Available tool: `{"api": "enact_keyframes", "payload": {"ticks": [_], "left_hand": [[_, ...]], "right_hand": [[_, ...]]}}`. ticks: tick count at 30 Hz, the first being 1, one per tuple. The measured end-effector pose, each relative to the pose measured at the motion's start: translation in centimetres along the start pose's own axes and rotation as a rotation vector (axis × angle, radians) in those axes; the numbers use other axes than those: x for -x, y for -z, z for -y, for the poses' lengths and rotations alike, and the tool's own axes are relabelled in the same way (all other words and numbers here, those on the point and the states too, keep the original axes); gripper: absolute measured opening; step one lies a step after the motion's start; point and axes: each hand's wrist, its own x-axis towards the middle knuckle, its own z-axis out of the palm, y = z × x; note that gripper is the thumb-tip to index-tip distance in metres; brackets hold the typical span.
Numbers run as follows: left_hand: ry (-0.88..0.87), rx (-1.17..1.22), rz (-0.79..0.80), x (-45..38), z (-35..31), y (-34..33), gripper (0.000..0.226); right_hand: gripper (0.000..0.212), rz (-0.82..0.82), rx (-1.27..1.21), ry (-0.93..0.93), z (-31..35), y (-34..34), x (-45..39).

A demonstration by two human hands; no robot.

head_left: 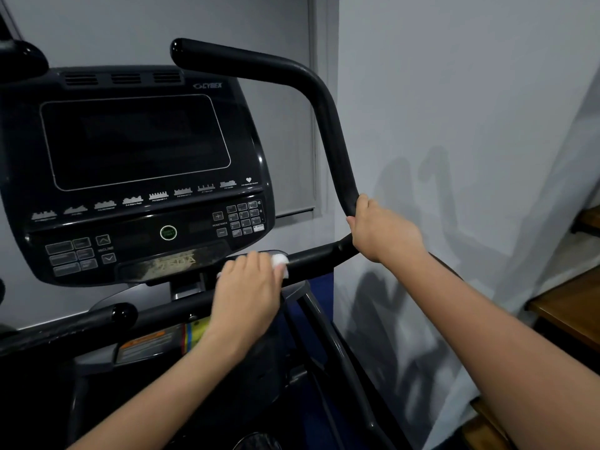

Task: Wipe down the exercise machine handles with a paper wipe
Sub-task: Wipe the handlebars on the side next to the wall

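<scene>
Head view of an exercise machine beside a pale wall. At 9 to 10 o'clock stands the black console (136, 177), its dark screen (134, 141) unlit; a row of program icons runs beneath it, with a green-ringed button (168, 232) below centre and a numeric keypad (245, 219) toward the console's 4 o'clock corner. A short black grip end (121, 315) projects at 8 o'clock, below the console.

Near frame centre, the left hand (248, 295) lies palm-down over the horizontal stretch of the handle (311, 254), fingers pressed together and curled over a white paper wipe (280, 260). The wipe is pinned against the bar just under the console's lower edge; only a crumpled white portion shows past the fingertips at the hand's 1 o'clock side.

From that point the handle continues toward 3 o'clock, bends, then rises in a long curve to 12 o'clock, ending in a rounded tip above the console.

At 3 o'clock of centre, the right hand (381, 230) wraps the bend of the handle, fingers closed around the tube and thumb on the upright section.

Wooden stair treads (571, 306) appear at the 4 o'clock edge.
</scene>
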Motion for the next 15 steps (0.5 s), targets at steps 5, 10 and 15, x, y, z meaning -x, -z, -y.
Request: {"api": "enact_keyframes", "payload": {"ticks": [5,10,15], "left_hand": [[0.184,0.160,0.575,-5.3,-0.1,3.5,0.038],[0.262,0.407,0.782,-9.9,-5.1,3.1,0.040],[-0.054,0.038,0.097,-2.6,-7.2,0.4,0.030]], "right_hand": [[0.040,-0.010,0.016,-0.002,0.1,0.1,0.2],[0.039,0.001,-0.021,-0.008,0.2,0.3,0.1],[0.034,0.007,-0.036,-0.015,0.1,0.2,-0.1]]}}
